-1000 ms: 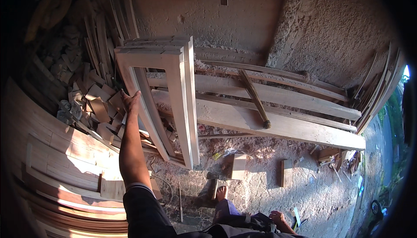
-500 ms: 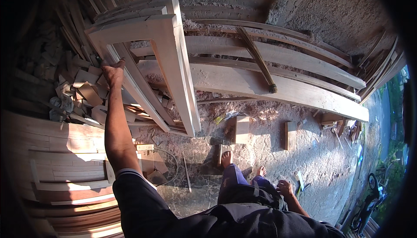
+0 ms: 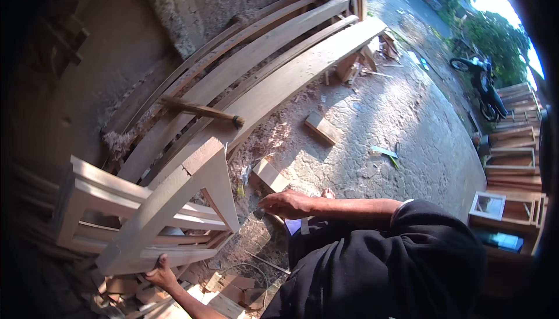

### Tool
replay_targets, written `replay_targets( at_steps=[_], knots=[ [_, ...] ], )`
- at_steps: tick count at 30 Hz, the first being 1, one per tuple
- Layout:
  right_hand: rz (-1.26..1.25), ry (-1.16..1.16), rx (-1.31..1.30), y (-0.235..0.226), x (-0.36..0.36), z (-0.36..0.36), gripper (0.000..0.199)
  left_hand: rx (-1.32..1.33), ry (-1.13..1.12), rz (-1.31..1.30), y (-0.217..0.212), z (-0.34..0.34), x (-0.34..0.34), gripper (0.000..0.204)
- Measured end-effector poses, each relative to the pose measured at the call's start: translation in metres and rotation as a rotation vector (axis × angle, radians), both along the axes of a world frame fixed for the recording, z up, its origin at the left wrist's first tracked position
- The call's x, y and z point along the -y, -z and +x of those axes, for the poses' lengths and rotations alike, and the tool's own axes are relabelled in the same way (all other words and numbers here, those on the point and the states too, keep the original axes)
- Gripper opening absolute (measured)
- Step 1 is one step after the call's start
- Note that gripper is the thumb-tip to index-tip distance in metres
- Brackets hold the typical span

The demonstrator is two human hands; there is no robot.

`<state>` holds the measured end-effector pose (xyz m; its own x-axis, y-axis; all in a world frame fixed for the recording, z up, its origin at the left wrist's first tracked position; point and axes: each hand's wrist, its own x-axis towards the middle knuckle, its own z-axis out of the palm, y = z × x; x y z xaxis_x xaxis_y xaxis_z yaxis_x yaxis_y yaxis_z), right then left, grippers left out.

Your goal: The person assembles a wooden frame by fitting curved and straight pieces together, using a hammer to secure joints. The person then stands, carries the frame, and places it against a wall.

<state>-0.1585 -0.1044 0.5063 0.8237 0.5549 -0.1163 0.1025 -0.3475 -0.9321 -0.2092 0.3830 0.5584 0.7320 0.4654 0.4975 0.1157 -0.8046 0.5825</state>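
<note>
One wooden frame (image 3: pixel 163 208) is being clamped by the left hand (image 3: pixel 161 274), fingers apparently underneath; right hand (image 3: pixel 286 204) finger spread cannot be told.

The left grip (image 3: pixel 162 273) held the lower edge of a tilted wooden frame (image 3: pixel 169 195), thumb on the near face. Further frames (image 3: pixel 105 180) stood just behind it. The right grip (image 3: pixel 285 204), fingers loosely bent, was positioned near a wooden block (image 3: pixel 269 174). A dark-ended stick (image 3: pixel 201 109) lay across long planks (image 3: pixel 303 77). A motorcycle (image 3: pixel 486 89) stood well apart, beside green foliage (image 3: pixel 498 42).
</note>
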Motion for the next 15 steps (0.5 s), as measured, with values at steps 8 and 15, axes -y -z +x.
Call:
replay_targets(
  at_steps=[8,15],
  knots=[
    [0.347,0.139,0.226,-0.07,-0.046,-0.003,0.068,-0.304,0.901,-0.028,0.096,0.089,0.241,0.06],
    [0.621,0.495,0.08,-0.043,0.012,-0.007,0.055,-0.544,1.385,0.085,0.128,0.12,0.413,0.056]
  ],
)
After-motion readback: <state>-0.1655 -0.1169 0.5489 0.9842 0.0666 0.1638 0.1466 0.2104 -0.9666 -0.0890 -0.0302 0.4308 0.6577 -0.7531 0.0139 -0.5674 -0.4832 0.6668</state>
